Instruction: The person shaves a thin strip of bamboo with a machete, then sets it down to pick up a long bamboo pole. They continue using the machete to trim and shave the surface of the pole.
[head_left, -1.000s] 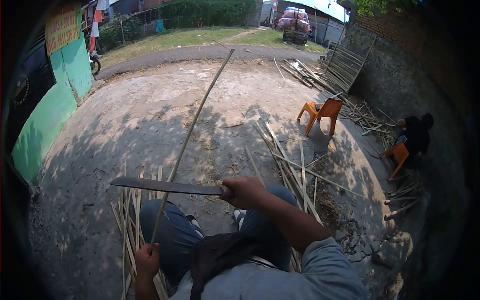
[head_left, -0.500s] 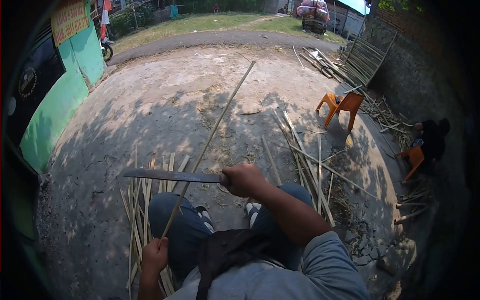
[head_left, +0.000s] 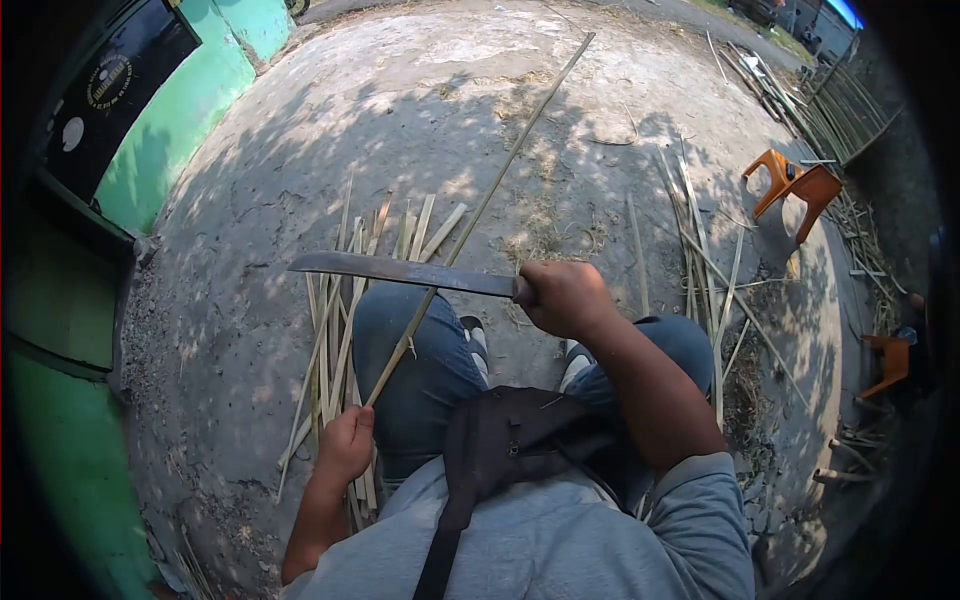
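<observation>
My right hand point(head_left: 568, 298) is closed around the handle of a long machete point(head_left: 400, 272), its blade pointing left across my knees. Low on the left, my left hand point(head_left: 347, 443) grips the near end of a long, thin bamboo strip point(head_left: 490, 190), which slants up and away to the right. The machete blade crosses over the strip above my left knee. A small shaving point(head_left: 411, 346) sticks out from the strip between the blade and my left hand. Beside my left leg lies a pile of split bamboo strips point(head_left: 322, 340).
More bamboo strips point(head_left: 700, 240) lie on the concrete ground right of my legs. An orange plastic chair point(head_left: 797, 190) stands at the right, a second orange chair point(head_left: 885, 365) nearer. Bamboo poles point(head_left: 765, 85) lie by the right wall. A green wall point(head_left: 180, 130) rises at the left.
The view has tilted down and shifted left. A small shaving now shows on the strip below the blade. Both hands keep their hold on the machete and the strip.
</observation>
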